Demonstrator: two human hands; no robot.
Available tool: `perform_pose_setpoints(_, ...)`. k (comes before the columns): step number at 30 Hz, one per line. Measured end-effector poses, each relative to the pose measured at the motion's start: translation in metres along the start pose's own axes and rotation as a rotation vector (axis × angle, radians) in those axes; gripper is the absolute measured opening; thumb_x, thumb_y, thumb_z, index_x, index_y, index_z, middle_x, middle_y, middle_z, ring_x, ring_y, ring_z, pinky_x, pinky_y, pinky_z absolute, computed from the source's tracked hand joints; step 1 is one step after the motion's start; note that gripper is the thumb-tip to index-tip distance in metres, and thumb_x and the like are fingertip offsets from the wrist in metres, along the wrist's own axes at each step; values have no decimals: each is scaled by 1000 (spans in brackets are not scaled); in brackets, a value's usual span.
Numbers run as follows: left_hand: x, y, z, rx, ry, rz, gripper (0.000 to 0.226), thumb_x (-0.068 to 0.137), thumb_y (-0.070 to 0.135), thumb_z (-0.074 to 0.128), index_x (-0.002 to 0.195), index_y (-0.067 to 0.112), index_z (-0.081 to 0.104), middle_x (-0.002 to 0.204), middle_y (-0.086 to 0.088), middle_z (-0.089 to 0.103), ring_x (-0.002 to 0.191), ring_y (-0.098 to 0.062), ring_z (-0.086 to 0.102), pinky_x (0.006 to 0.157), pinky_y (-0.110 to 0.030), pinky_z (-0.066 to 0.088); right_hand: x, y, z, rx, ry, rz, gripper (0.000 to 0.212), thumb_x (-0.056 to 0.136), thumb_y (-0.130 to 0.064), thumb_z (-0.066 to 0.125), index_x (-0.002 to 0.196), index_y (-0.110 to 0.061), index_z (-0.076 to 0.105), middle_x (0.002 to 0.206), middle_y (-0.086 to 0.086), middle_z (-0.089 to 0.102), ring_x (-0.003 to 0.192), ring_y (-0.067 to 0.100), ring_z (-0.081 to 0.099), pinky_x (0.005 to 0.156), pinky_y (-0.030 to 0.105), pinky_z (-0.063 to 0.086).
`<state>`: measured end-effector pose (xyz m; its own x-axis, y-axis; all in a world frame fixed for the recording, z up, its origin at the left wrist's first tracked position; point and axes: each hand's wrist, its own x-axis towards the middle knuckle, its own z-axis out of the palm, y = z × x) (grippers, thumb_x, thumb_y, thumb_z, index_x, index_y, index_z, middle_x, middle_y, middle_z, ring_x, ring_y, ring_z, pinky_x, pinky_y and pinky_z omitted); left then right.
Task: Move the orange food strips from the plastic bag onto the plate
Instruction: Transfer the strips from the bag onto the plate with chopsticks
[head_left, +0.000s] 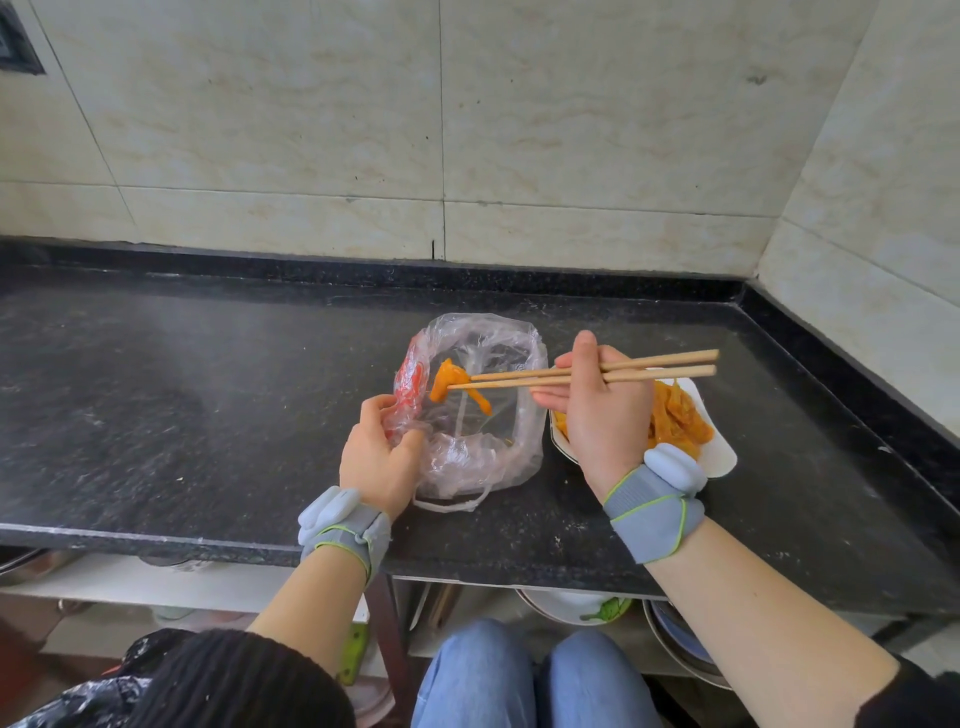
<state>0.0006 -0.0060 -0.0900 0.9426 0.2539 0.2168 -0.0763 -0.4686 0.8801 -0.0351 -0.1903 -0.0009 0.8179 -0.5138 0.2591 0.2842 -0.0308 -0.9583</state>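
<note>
A clear plastic bag (483, 452) lies open on the black counter, its rim rolled down. My left hand (376, 452) pinches the bag's left rim, where red print shows. My right hand (602, 410) holds wooden chopsticks (582, 375) that point left over the bag. Their tips clamp an orange food strip (451, 391), which hangs above the bag's opening. A white plate (719, 457) sits right of the bag, partly hidden behind my right hand. On it lies a heap of orange strips (678, 415).
The black stone counter (182, 395) runs left to right, with a raised lip at the back and right against tiled walls. Under its front edge are shelves with bowls and plates (576, 608). My knees show below.
</note>
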Motion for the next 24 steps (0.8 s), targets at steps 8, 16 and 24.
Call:
perform_pose_setpoints(8, -1, 3, 0, 24, -6, 3, 51, 69, 35, 49, 118, 25, 50, 95, 2, 63, 79, -19, 59, 68, -32, 46, 13, -24, -17, 22, 28, -23, 38, 99, -29, 48, 69, -10, 60, 67, 18, 68, 56, 22, 71, 51, 25, 58)
perform_pose_setpoints(16, -6, 9, -2, 68, -9, 3, 55, 67, 37, 47, 120, 22, 51, 94, -2, 65, 78, -25, 60, 71, -39, 50, 24, -63, -51, 69, 106, -95, 38, 100, -26, 45, 70, -8, 59, 65, 18, 65, 55, 21, 71, 50, 23, 57)
perform_pose_setpoints(24, -6, 9, -4, 94, -19, 8, 55, 68, 37, 46, 120, 21, 51, 82, 5, 60, 68, -17, 57, 62, -33, 46, 36, -71, -88, 65, 237, -131, 37, 99, -26, 46, 69, -9, 60, 61, 13, 66, 55, 22, 72, 49, 21, 56)
